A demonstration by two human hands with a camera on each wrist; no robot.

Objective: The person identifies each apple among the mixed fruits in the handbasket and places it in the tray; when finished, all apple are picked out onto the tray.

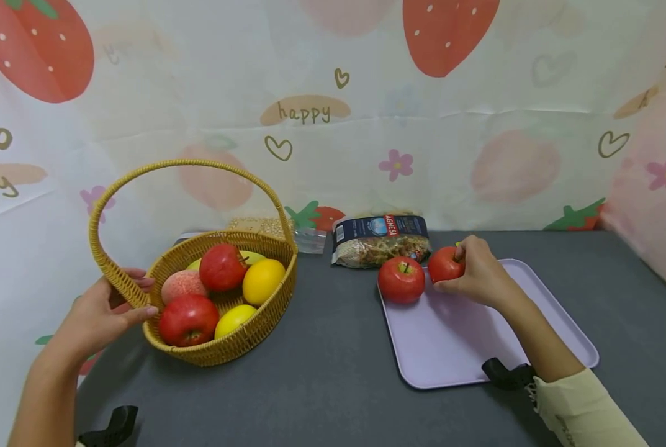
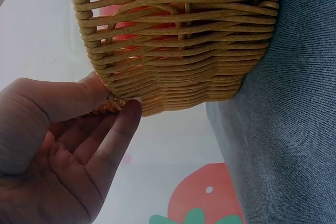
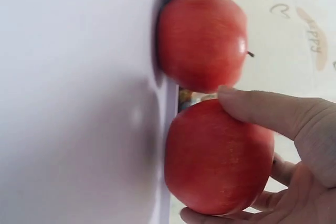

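Observation:
My left hand (image 1: 100,313) pinches the left rim of a yellow wicker basket (image 1: 268,323), at the foot of its tall handle; thumb and fingers stand on either side of the weave in the left wrist view. Inside lie two red apples (image 1: 189,321), a pinkish peach (image 1: 184,285), a lemon (image 1: 235,320) and a round orange-yellow fruit (image 1: 263,281). At the right, my right hand (image 1: 483,276) holds a red apple (image 3: 218,158) between thumb and fingers, over the far left part of a lilac tray (image 1: 439,354). Another red apple (image 1: 401,280) sits beside it at the tray's corner.
A dark AGNESI pasta bag (image 1: 380,236) lies behind the tray's far left corner. Behind the basket is a clear bag of pale grains (image 1: 257,226). A strawberry-print cloth (image 1: 333,167) hangs along the back of the grey table (image 1: 321,347).

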